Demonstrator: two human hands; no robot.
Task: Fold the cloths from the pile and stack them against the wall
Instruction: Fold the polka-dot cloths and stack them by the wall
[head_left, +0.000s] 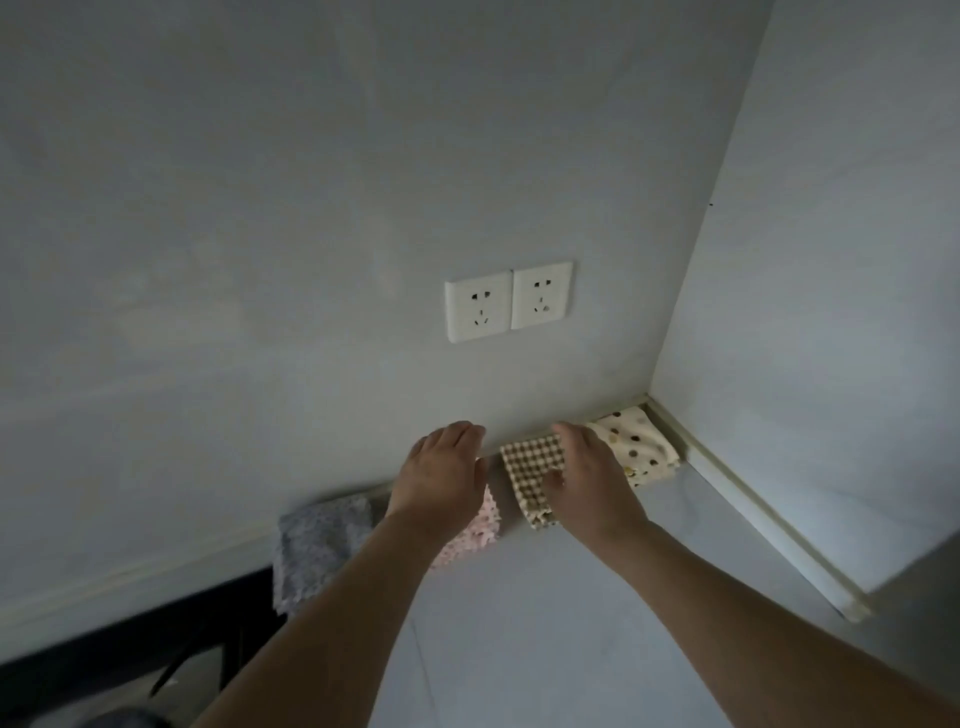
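Several folded cloths lie in a row along the foot of the wall: a grey speckled cloth (317, 545) at the left, a pink dotted cloth (480, 530), a brown checked cloth (530, 467), and a cream cloth with dark dots (636, 441) in the corner. My left hand (441, 473) hovers flat, fingers straight, over the pink cloth and hides most of it. My right hand (587, 478) lies with relaxed fingers over the right side of the checked cloth; whether it touches the cloth is unclear.
Two white wall sockets (509, 301) sit above the cloths. The pale tabletop (545, 623) meets a side wall with a raised trim strip (753, 509) on the right. A dark gap with black frame parts (156, 660) lies beyond the table's left edge.
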